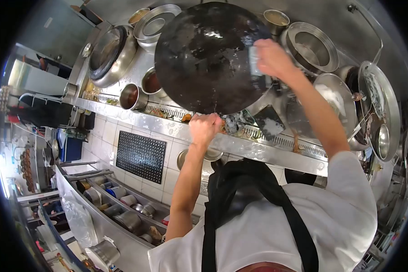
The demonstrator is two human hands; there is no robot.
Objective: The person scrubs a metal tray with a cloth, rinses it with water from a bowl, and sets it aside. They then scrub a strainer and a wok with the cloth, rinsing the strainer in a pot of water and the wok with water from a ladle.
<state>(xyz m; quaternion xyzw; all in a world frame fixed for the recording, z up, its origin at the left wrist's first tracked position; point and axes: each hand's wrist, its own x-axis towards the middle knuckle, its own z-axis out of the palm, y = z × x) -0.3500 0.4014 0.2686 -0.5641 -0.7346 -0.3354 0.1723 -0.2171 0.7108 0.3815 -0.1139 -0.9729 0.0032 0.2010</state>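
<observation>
A large black wok (pixel 208 68), wet and shiny in patches, is tipped up over the stainless steel cooking range. My left hand (pixel 205 129) is closed at the wok's lower edge, gripping it. At the wok's right side, my right hand (pixel 274 59) is pressing a pale bluish-grey scrubbing pad (pixel 255 62) against the dark surface; its exact kind is hard to make out. Below the wok, food scraps and a dark soapy pad (pixel 270 122) lie along the slotted drain (pixel 249 132) at the front of the range.
Two metal pots with reddish-brown liquid (pixel 130 96) stand left of the wok, near a large lidded pot (pixel 111 55). Metal bowls (pixel 312 47) and a round strainer (pixel 378 99) are on the right. A black rubber mat (pixel 141 157) lies on the tiled floor beside a container rack (pixel 118 211).
</observation>
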